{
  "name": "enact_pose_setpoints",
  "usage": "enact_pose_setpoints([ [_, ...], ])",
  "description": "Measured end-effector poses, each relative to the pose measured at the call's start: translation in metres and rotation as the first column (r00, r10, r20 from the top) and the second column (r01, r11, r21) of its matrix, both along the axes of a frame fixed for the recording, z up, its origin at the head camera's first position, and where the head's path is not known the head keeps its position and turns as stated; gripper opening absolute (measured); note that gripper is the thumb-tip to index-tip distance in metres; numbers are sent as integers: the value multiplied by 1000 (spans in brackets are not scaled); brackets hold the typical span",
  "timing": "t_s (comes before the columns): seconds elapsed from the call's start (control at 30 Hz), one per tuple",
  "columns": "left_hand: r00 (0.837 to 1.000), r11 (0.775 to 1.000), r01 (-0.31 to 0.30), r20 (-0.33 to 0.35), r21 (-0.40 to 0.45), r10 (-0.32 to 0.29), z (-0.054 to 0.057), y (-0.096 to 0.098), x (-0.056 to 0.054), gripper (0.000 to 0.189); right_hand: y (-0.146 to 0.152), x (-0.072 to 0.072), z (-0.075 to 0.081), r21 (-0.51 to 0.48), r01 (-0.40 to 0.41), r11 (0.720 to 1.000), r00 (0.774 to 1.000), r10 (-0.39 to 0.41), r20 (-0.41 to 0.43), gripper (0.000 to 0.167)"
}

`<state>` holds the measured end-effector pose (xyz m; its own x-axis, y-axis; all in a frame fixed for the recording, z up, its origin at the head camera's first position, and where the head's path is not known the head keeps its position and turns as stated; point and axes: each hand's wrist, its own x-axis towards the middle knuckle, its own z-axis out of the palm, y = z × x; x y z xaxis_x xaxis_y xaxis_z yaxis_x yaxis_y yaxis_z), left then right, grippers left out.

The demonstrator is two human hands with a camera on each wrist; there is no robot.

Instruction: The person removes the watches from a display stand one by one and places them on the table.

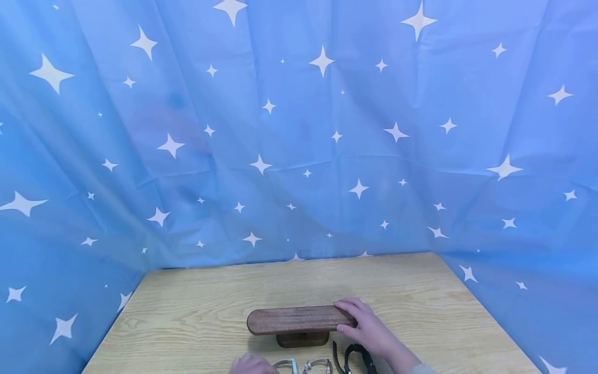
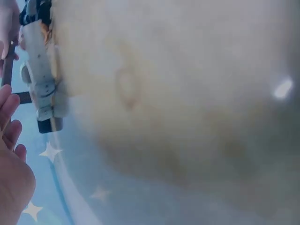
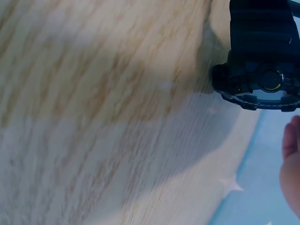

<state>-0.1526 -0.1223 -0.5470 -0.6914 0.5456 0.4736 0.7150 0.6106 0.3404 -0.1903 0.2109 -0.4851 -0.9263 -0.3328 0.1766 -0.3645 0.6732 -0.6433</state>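
Note:
A dark brown wooden T-bar watch stand stands on the table, its bar lying crosswise over a small base. My right hand grips the bar's right end, thumb at the front and fingers over the top. In the right wrist view that hand is mostly cut off. My left hand is low at the frame's bottom edge, left of the watches. The left wrist view shows this hand with loosely bent fingers; nothing is visibly held, and the dark bar appears beyond them.
Near the front lie a light-banded watch, another slim watch and a black watch. The black one looms large in the right wrist view. A blue star-printed curtain encloses the wooden table.

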Motion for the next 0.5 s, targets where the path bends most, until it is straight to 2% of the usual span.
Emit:
enact_pose_setpoints([
  [0.03,998,1000,7,59,-6,-6,6,-1,-1,15,0,1,-1,4,7,1000,1000,-7,-6,57],
  [0.07,996,1000,17,88,8,-18,10,-3,-3,18,0,1,-1,6,15,1000,1000,-15,-13,59],
  [0.13,994,997,56,94,51,-61,16,-7,-8,25,1,3,-2,4,40,999,999,-40,-23,61],
  [0.17,993,995,76,84,58,-80,18,-10,-11,29,2,3,-3,2,55,998,998,-55,-28,61],
  [0.3,990,987,131,-62,88,-126,19,-22,-22,45,5,6,-4,-7,119,993,992,-119,-47,62],
  [0.33,989,986,137,-67,99,-131,20,-24,-24,48,5,6,-5,-5,132,991,990,-132,-53,62],
  [0.4,991,985,124,-59,116,-118,22,-28,-26,52,7,7,-5,-2,153,988,987,-153,-53,63],
  [0.5,998,988,70,-4,140,-70,27,-32,-27,52,8,7,-6,-2,173,985,984,-173,-42,63],
])
